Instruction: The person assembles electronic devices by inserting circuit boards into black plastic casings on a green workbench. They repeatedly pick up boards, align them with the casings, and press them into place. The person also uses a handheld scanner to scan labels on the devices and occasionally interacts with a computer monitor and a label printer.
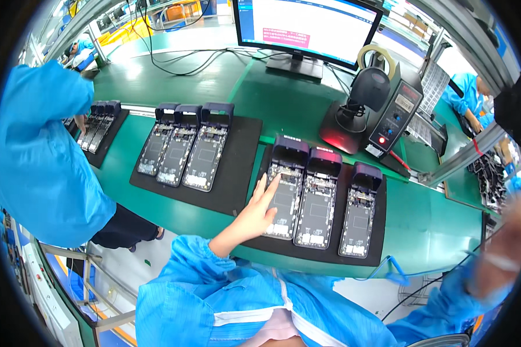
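My left hand (250, 218) rests on the leftmost of three opened phone units (285, 202) in front of me. Its fingers are stretched out, with fingertips at the upper part of the exposed circuit board, and it grips nothing. Right beside that unit lies a second phone unit (316, 209), and a third unit (358, 224) sits apart to the right. Each has a dark raised holder at its far end. All lie on a black mat (377, 237). My right hand (503, 243) is raised at the far right, smeared by motion, so its fingers cannot be made out.
Another black mat (237, 168) with three similar units (205, 159) lies to the left. Behind stand a monitor (307, 26), a scanner on a stand (353, 110) and a control box (396, 115). A co-worker in blue (52, 150) stands left. A blue cord (396, 269) hangs at the bench's front edge.
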The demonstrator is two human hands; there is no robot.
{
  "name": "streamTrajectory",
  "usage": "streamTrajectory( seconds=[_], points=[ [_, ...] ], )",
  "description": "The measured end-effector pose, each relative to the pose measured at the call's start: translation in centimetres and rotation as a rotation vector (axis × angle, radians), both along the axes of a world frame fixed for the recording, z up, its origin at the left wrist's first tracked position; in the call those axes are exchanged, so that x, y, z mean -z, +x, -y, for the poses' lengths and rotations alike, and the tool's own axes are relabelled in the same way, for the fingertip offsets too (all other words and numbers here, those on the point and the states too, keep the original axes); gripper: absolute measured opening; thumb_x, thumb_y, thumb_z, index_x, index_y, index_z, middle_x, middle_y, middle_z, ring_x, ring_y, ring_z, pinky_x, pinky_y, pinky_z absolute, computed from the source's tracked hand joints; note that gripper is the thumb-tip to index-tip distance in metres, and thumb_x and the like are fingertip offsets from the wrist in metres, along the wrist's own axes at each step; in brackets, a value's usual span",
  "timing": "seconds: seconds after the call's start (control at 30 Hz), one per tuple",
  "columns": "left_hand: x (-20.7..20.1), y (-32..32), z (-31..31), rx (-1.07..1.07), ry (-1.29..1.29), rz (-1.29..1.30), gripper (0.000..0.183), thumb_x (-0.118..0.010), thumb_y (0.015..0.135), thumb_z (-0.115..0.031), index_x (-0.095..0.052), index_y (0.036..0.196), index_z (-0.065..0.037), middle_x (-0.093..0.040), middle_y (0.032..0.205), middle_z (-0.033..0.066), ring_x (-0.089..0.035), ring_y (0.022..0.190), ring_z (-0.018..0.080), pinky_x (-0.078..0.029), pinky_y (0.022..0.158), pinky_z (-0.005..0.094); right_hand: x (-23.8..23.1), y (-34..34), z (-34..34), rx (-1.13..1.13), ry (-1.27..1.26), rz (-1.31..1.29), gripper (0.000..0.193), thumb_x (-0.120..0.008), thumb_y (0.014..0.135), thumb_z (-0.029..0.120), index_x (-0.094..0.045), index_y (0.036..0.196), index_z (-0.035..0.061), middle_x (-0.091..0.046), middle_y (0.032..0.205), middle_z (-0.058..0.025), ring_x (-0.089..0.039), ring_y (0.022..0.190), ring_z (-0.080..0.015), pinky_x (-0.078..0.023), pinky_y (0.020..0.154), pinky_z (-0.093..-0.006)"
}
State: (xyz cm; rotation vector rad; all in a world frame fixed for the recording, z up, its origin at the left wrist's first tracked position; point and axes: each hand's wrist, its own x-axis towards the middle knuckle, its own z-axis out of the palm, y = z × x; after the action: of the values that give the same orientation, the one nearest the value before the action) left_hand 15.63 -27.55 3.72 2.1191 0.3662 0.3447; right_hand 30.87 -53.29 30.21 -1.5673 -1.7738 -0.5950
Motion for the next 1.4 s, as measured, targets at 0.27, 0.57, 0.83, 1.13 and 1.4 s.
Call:
streamTrajectory(
  seconds=[0.27,0.57,0.83,1.13,1.4],
  points=[
    [-0.1,0.6,0.4,0.010,0.104,-0.025,0.070,-0.052,0.078,-0.005,-0.015,0.137,-0.017,-0.009,0.137,0.0284,-0.014,0.127,0.0435,-0.024,0.100,0.0416,19.8,7.0,-13.0,0.166,-0.323,0.246,0.036,-0.057,0.064,0.006,-0.050,0.098,0.0103,-0.047,0.108,-0.0110,-0.044,0.102,-0.0311,-0.038,0.083,-0.0401],
    [-2.2,1.6,2.6,-0.038,0.020,0.312,0.061,-0.055,0.075,-0.006,-0.031,0.130,-0.008,-0.016,0.139,0.0191,-0.021,0.126,0.0398,-0.024,0.101,0.0432,23.4,9.0,-15.0,0.198,-0.126,0.264,0.020,-0.057,0.066,0.006,-0.051,0.085,0.0120,-0.045,0.078,-0.0037,-0.046,0.071,-0.0213,-0.036,0.061,-0.0323],
    [-4.6,5.6,5.6,0.059,-0.477,0.150,0.088,-0.060,0.074,-0.006,0.001,0.137,-0.011,-0.028,0.134,0.0189,-0.038,0.118,0.0322,-0.034,0.094,0.0357,20.4,9.2,-13.2,0.248,0.177,0.220,0.032,-0.064,0.058,0.000,-0.044,0.080,0.0138,-0.046,0.066,0.0011,-0.044,0.059,-0.0184,-0.031,0.060,-0.0321],
    [-1.8,10.9,5.0,0.134,-0.527,0.215,0.080,-0.050,0.077,0.006,-0.001,0.137,-0.011,-0.049,0.117,0.0146,-0.051,0.102,0.0177,-0.040,0.086,0.0299,19.3,11.6,-13.0,0.351,0.259,-0.064,0.029,-0.064,0.063,0.001,-0.045,0.081,0.0120,-0.047,0.067,0.0007,-0.045,0.060,-0.0173,-0.032,0.064,-0.0312],
    [-2.3,13.1,3.0,0.158,-0.797,0.190,0.075,-0.046,0.076,0.009,-0.004,0.137,-0.004,-0.044,0.122,0.0148,-0.047,0.107,0.0172,-0.036,0.089,0.0273,21.4,12.6,-8.8,0.368,0.265,-0.365,0.032,-0.064,0.065,0.001,-0.047,0.092,0.0049,-0.050,0.076,-0.0045,-0.051,0.067,-0.0182,-0.040,0.066,-0.0306]
  ],
)
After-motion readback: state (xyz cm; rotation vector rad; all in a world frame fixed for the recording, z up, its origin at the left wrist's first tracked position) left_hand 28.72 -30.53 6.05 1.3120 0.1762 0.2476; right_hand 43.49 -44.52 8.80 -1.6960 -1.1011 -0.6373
